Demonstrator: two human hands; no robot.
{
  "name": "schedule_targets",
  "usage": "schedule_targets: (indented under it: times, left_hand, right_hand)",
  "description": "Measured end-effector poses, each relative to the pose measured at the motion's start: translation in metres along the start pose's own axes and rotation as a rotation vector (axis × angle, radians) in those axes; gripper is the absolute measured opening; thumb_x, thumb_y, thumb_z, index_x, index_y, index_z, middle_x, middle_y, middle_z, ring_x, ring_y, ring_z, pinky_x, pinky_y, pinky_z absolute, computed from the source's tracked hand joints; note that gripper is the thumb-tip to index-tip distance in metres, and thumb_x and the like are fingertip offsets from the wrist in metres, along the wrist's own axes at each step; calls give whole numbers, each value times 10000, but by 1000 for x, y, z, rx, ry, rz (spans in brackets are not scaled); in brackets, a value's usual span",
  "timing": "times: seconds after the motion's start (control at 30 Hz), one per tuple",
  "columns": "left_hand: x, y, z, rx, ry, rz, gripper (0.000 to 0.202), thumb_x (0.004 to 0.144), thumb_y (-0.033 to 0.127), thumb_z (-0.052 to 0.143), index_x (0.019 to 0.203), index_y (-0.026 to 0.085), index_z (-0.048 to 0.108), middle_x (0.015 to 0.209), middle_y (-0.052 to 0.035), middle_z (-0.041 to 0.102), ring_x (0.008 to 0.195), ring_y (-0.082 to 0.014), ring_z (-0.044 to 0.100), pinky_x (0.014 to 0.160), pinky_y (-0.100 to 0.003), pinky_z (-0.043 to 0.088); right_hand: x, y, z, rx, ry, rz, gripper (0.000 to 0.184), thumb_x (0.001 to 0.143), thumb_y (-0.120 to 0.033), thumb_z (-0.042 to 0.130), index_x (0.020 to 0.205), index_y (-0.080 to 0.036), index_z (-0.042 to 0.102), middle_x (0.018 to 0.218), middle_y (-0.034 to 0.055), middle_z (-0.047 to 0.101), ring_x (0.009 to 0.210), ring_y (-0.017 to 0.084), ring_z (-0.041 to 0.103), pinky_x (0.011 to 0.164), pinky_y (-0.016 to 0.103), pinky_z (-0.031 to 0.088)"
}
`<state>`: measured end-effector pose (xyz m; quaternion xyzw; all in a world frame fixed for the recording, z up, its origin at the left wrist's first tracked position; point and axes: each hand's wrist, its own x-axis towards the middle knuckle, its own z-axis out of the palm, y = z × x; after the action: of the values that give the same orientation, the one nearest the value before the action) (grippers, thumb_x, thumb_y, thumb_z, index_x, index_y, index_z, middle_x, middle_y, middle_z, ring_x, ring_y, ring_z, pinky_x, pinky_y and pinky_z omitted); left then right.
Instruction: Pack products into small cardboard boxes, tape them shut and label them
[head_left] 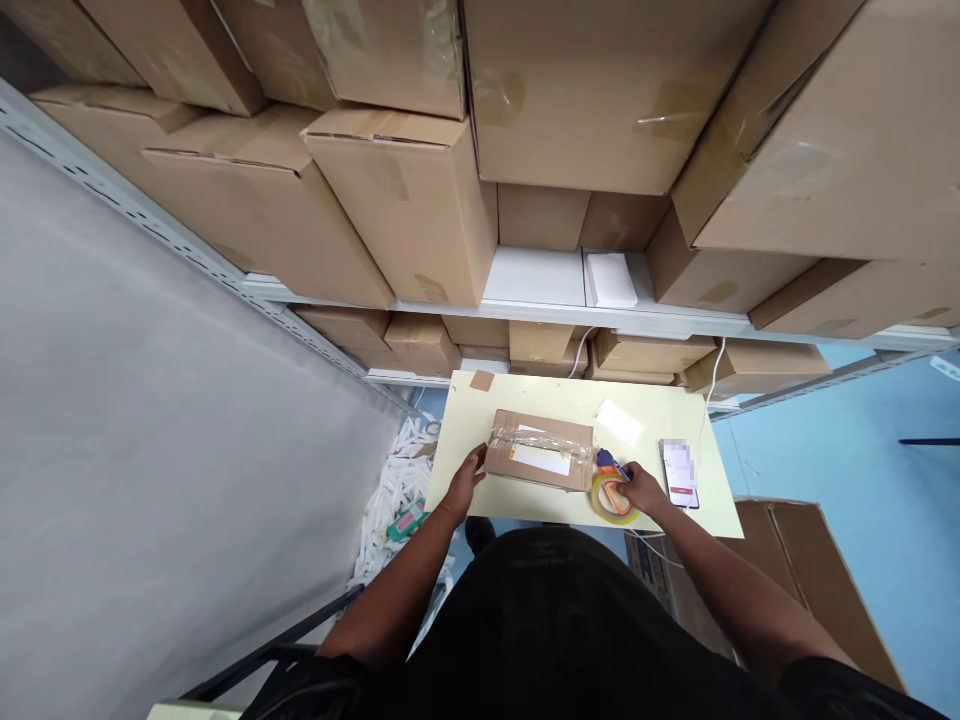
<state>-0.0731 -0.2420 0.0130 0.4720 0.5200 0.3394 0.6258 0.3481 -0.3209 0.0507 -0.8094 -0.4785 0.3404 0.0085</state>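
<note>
Far left, off the table (720,520), a heap of white paper strips (390,505) lies on the floor below the table's left edge.

The left hand (466,483) rests against the left end of the cardboard parcel (541,450), close to the table's near left corner. Its fingers are spread and laid flat on the parcel's short side and corner, pressing rather than gripping; nothing is held inside them.

The parcel is a flat brown box lying in the middle of the pale yellow table, nearer the front edge than the back. Its long axis runs left to right, tilted slightly so the right end sits a little closer to the person. Clear tape crosses its top and a white label (541,460) sits on the near half.

Just beside the parcel's right end is the tape dispenser (613,492), a yellow roll with a blue and orange handle. The right hand (641,488) is curled around it, fingers closed on the handle and roll, so the tape lies directly between that hand and the parcel's right end. The right hand is therefore the nearer one to the tape, the left the nearer to the parcel.

Further right a phone (679,472) lies flat near the table's right edge, apart from the hand. A white slip (619,420) lies behind the parcel toward the back edge.
</note>
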Motion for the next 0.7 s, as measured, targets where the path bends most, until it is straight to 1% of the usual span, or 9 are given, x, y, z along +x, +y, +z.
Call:
schedule_targets:
  times: [0.07,0.13,0.23,0.3,0.33,0.4,0.5,0.57,0.7]
  left_hand:
    - [-3,-4,-8,62,-67,-98,573,1020,411,292,1557,251,414,1558,-121,505,1414,-282,509,1065,-528,484]
    - [-4,-1,-12,142,-125,-99,614,946,314,410,1556,246,420,1564,-108,500,1401,-271,523,1056,-503,499]
    - [-5,5,-10,202,-211,-27,771,789,194,521,1555,213,430,1485,-103,589,1348,-281,571,1061,-487,505]
    - [-6,6,-5,193,-244,-13,776,763,179,521,1536,200,457,1408,-93,654,1301,-288,606,1064,-501,503]
    - [-8,5,-2,182,-242,-15,736,786,195,514,1522,196,473,1391,-91,665,1291,-288,612,1071,-504,497]
    - [-13,2,2,183,-205,-26,639,851,255,511,1486,185,510,1407,-100,652,1305,-289,599,1102,-505,468]
    - [-25,0,3,235,-125,-18,548,906,348,525,1425,176,560,1450,-115,612,1364,-293,545,1152,-501,413]
    - [-35,2,-1,249,-78,10,525,922,390,530,1394,164,576,1441,-133,604,1370,-296,533,1143,-490,424]
    - [-46,13,-13,244,-47,65,502,936,428,539,1360,163,589,1357,-145,619,1302,-295,581,1071,-463,493]
  right_hand:
    - [11,-8,5,-6,19,-26,241,816,-261,571,1029,-186,657,979,72,734,904,228,692,740,281,483]
    - [15,-15,7,-24,42,-35,252,823,-250,540,1010,-167,688,1038,120,726,991,272,681,808,325,495]
    - [4,-25,14,-87,206,-87,409,823,-249,526,1187,-124,665,1273,201,642,1219,349,582,988,421,462]
    - [-14,-31,26,-101,314,-232,535,825,-246,515,1341,-119,580,1375,197,584,1311,341,513,1095,442,406]
    - [-24,-35,34,-82,317,-322,576,820,-243,512,1383,-125,544,1382,183,584,1315,324,512,1120,435,394]
    - [-44,-43,51,16,228,-441,614,805,-245,511,1411,-145,505,1353,152,608,1283,295,543,1120,415,412]
    - [-63,-58,67,182,169,-413,596,800,-277,500,1385,-158,490,1288,135,625,1227,284,579,1072,412,457]
    - [-68,-70,65,236,191,-353,539,811,-310,501,1331,-168,509,1217,128,635,1155,286,601,1009,415,489]
    - [-62,-94,42,254,162,-309,440,835,-343,521,1255,-216,553,1130,87,658,1028,268,624,906,385,513]
